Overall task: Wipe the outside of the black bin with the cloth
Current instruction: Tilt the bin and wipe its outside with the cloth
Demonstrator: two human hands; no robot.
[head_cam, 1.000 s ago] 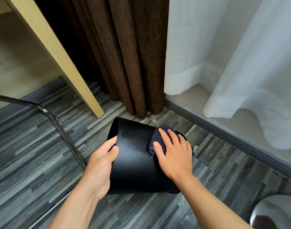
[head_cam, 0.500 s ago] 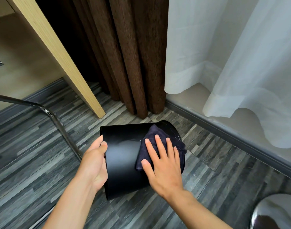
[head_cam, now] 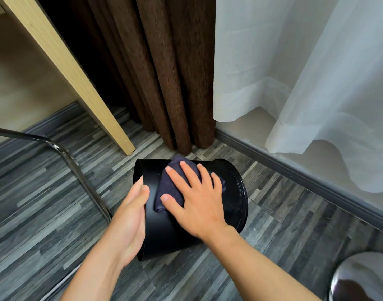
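The black bin point(head_cam: 164, 231) lies on its side on the grey wood-pattern floor, its open mouth facing left toward me and its base pointing right. My left hand point(head_cam: 129, 216) grips the bin's rim, thumb on the outside. A dark purple cloth point(head_cam: 166, 187) is spread on the bin's upper side. My right hand point(head_cam: 199, 198) lies flat on the cloth with fingers spread, pressing it against the bin. Part of the cloth is hidden under that hand.
A chrome chair leg point(head_cam: 77, 170) curves down just left of the bin. A light wooden desk panel point(head_cam: 77, 83) slants behind it. Brown curtains point(head_cam: 164, 83) and white sheer curtains point(head_cam: 316, 83) hang at the back. A shiny round object point(head_cam: 364, 279) sits at bottom right.
The bin has been turned, so its mouth faces more to the left. My right hand has slid the cloth leftward over the bin's side, toward the rim. My left hand stays on the rim.
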